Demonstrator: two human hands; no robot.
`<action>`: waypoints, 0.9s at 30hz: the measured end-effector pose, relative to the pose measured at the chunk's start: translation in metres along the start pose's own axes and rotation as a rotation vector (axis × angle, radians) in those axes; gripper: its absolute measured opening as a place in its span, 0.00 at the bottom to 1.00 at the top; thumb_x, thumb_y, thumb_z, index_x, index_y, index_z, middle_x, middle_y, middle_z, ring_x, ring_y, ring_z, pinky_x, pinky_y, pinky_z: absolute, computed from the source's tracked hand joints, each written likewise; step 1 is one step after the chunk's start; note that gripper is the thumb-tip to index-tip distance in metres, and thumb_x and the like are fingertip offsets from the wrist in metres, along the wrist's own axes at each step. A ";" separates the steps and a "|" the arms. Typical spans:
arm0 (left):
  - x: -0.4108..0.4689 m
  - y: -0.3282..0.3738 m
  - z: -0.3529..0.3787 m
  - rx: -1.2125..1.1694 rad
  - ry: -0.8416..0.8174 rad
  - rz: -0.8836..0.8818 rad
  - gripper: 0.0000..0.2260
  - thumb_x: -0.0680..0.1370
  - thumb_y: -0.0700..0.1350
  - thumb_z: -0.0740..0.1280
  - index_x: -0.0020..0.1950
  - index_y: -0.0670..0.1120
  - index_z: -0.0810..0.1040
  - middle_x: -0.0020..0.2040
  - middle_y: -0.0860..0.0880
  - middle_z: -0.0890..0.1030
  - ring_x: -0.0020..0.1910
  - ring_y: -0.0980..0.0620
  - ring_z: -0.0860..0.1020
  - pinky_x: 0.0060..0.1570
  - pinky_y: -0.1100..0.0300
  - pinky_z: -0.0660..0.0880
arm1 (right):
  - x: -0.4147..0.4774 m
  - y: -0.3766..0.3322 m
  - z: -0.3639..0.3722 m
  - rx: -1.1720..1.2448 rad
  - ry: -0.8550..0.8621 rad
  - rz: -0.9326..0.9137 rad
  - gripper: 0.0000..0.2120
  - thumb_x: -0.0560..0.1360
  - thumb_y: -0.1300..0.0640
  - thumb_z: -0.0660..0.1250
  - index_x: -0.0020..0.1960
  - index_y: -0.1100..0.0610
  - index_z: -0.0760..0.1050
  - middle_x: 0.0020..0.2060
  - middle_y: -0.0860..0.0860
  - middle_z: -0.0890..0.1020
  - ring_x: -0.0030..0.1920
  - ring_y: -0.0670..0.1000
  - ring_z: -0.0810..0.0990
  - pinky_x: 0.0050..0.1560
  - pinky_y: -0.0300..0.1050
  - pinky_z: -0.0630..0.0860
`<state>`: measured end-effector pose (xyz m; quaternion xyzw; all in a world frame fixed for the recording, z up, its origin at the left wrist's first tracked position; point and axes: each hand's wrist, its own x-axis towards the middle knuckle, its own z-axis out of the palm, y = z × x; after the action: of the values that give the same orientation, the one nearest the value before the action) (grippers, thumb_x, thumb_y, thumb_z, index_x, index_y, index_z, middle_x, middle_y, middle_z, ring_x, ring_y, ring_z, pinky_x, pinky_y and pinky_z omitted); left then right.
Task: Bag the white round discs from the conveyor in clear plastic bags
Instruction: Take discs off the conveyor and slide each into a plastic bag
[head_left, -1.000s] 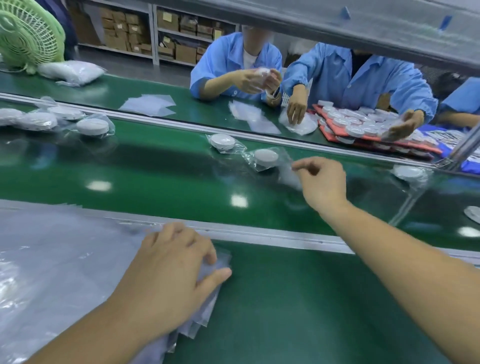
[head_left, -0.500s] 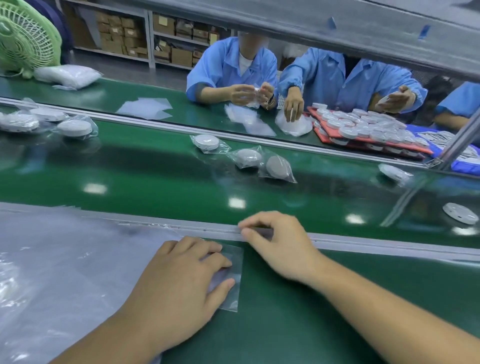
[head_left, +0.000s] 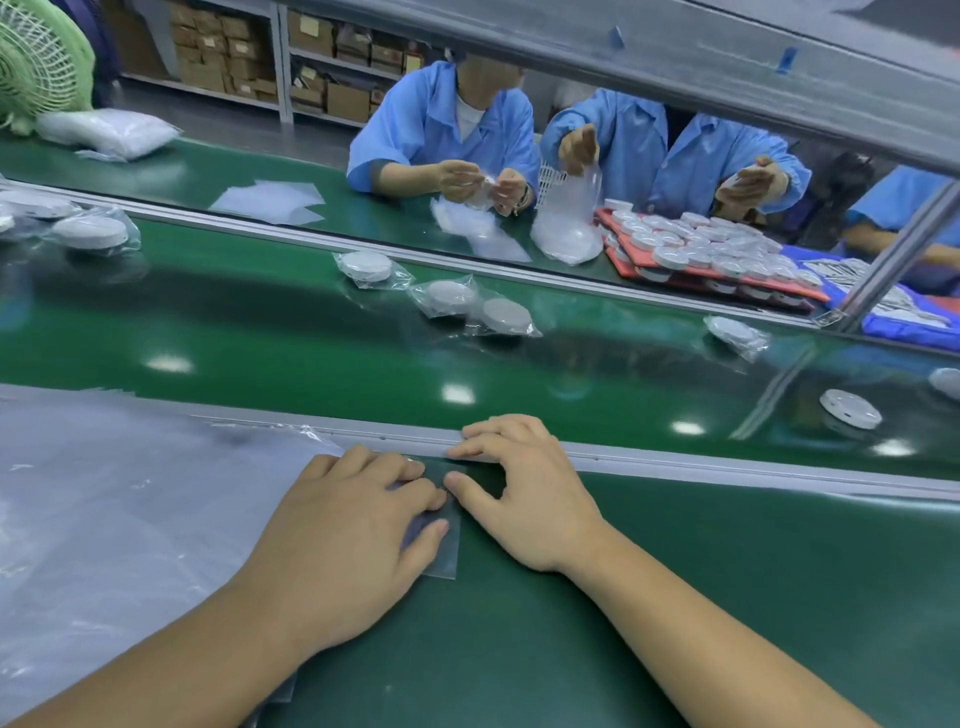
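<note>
Both hands lie on the near green work surface (head_left: 675, 597), just this side of the grey metal rail (head_left: 727, 467) that borders the glossy green conveyor belt (head_left: 311, 343). Left hand (head_left: 348, 540) is spread flat, palm down, fingers extended, pressing the right-hand end of the large stack of clear plastic bags (head_left: 130, 509); it grips nothing. Right hand (head_left: 530, 493) is loosely curled, its forefinger and thumb tips resting on the protruding corner of the small clear plastic bag (head_left: 444, 551) beside the left fingertips. Whether that pinch has closed on the film cannot be told.

The small bag lies flat under and between the two hands, its long axis running from the rail toward the viewer, its far end at the right fingertips. The stack extends leftward along the rail.

On the belt, well apart from both hands: one bare white round disc (head_left: 850, 409) lies flat to the right, beyond the right hand. Three bagged white discs (head_left: 452, 299) lie in a loose row at the belt's far side, and one more bagged disc (head_left: 735, 335) lies further right.

Across the belt, workers in blue coats (head_left: 441, 130) handle bags beside a red tray of white discs (head_left: 696, 244). A green table fan (head_left: 36, 67) stands at the far left.
</note>
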<state>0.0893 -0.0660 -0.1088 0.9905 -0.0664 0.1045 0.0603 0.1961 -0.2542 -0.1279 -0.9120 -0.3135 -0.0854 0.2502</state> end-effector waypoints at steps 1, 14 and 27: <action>0.000 0.000 0.000 0.004 0.008 0.001 0.19 0.77 0.64 0.53 0.55 0.62 0.82 0.57 0.61 0.81 0.54 0.52 0.77 0.51 0.53 0.75 | 0.000 0.000 0.000 0.007 0.007 0.006 0.18 0.75 0.34 0.62 0.59 0.40 0.81 0.60 0.34 0.76 0.68 0.39 0.66 0.72 0.47 0.66; 0.000 0.002 0.002 0.000 -0.013 -0.006 0.23 0.77 0.65 0.50 0.57 0.63 0.82 0.58 0.61 0.80 0.55 0.52 0.77 0.52 0.52 0.73 | 0.000 -0.005 0.000 0.016 0.013 0.065 0.21 0.73 0.33 0.60 0.58 0.41 0.82 0.63 0.36 0.79 0.69 0.41 0.65 0.73 0.48 0.66; -0.001 0.005 0.001 0.006 0.043 0.005 0.19 0.76 0.62 0.55 0.50 0.63 0.85 0.53 0.59 0.84 0.50 0.51 0.80 0.45 0.52 0.77 | 0.000 -0.004 -0.002 0.044 0.016 0.091 0.14 0.76 0.40 0.66 0.57 0.42 0.83 0.62 0.36 0.79 0.69 0.40 0.66 0.73 0.48 0.67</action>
<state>0.0880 -0.0705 -0.1098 0.9880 -0.0670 0.1262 0.0586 0.1935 -0.2525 -0.1247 -0.9189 -0.2715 -0.0745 0.2764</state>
